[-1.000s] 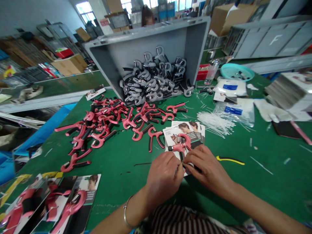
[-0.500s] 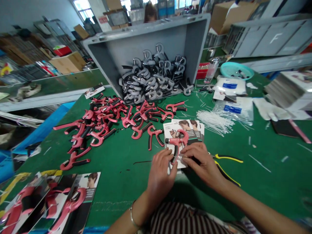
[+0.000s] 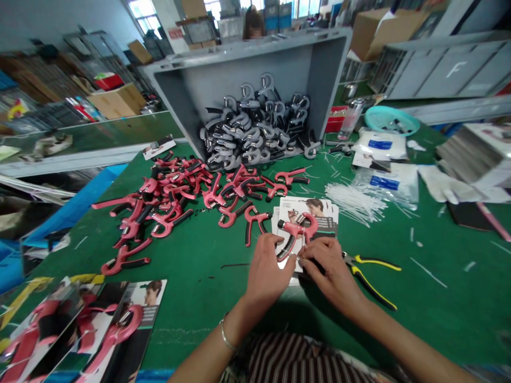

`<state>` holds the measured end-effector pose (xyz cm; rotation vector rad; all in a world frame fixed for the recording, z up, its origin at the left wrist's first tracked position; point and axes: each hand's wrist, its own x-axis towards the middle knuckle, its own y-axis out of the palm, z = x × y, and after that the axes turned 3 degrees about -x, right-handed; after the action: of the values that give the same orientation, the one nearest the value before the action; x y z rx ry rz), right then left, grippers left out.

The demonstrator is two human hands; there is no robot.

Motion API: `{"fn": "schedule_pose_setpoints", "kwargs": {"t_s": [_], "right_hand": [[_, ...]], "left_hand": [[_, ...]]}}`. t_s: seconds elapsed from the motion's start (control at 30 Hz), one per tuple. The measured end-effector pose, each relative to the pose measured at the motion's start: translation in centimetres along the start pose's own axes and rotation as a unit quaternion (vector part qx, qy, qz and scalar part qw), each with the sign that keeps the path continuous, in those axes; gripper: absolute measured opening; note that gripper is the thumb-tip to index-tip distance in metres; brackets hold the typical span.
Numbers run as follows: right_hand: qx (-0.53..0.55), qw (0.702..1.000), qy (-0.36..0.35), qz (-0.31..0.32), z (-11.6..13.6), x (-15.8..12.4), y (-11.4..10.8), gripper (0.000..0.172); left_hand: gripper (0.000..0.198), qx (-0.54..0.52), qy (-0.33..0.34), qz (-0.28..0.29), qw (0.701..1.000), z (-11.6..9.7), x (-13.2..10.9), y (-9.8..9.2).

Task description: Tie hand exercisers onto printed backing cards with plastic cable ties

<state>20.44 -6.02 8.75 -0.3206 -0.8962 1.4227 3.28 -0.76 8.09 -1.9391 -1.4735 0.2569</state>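
Note:
A pink hand gripper [image 3: 309, 227] with a black-padded handle lies on a printed backing card [image 3: 288, 205], on top of several more cards. My left hand [image 3: 268, 272] curls around the handle's lower left, thumb and fingers closed on it. My right hand [image 3: 329, 268] is pinched at the card's lower right, its fingertips meeting my left thumb. A thin white cable tie appears between the fingertips, mostly hidden by them. Yellow-handled pliers [image 3: 369, 270] lie open beside my right wrist.
Pink hand grippers [image 3: 171, 186] lie heaped at left, before a tilted grey crate [image 3: 247, 56] of grey ones. White cable ties [image 3: 355, 202] spread at right, near plastic bags [image 3: 381, 143] and a glove [image 3: 437, 183]. Carded grippers [image 3: 115, 332] overlap at lower left. A person is behind the crate.
The hand gripper and card have turned slightly, and my left fingers have shifted along the handle. My hands stay close together. The whole view has moved a little.

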Motion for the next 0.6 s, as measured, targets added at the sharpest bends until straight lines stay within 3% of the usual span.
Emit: {"fn": "schedule_pose_setpoints", "kwargs": {"t_s": [0.17, 0.3, 0.33, 0.4, 0.47, 0.53, 0.6], "right_hand": [[0.021, 0.999, -0.01, -0.024, 0.4, -0.2, 0.5, 0.01], [-0.031, 0.999, -0.013, 0.001, -1.3, -2.2, -1.3, 0.011], [-0.067, 0.998, -0.003, 0.005, -2.6, -3.3, -2.2, 0.022], [-0.17, 0.985, 0.041, 0.008, -6.0, -6.1, -4.0, 0.059], [-0.28, 0.957, 0.07, 0.033, -9.6, -8.8, -5.7, 0.092], [-0.346, 0.93, 0.087, 0.089, -12.2, -10.7, -6.8, 0.101], [-0.359, 0.918, 0.092, 0.144, -13.1, -11.0, -7.5, 0.086]], "left_hand": [[0.034, 0.013, 0.017, -0.017, 1.0, 0.0, 0.2, 0.9], [0.027, -0.049, -0.052, 0.044, 0.996, 0.9, 0.3, -0.9], [0.031, -0.064, -0.082, 0.058, 0.993, 1.2, 0.3, -1.5], [0.046, -0.078, -0.127, 0.069, 0.986, 1.6, 0.5, -2.2], [0.06, -0.074, -0.132, 0.069, 0.986, 1.8, 0.8, -2.0], [0.065, -0.075, -0.1, 0.074, 0.989, 1.7, 1.6, -1.0], [0.057, -0.083, -0.071, 0.08, 0.991, 1.4, 2.7, 0.4]]}}
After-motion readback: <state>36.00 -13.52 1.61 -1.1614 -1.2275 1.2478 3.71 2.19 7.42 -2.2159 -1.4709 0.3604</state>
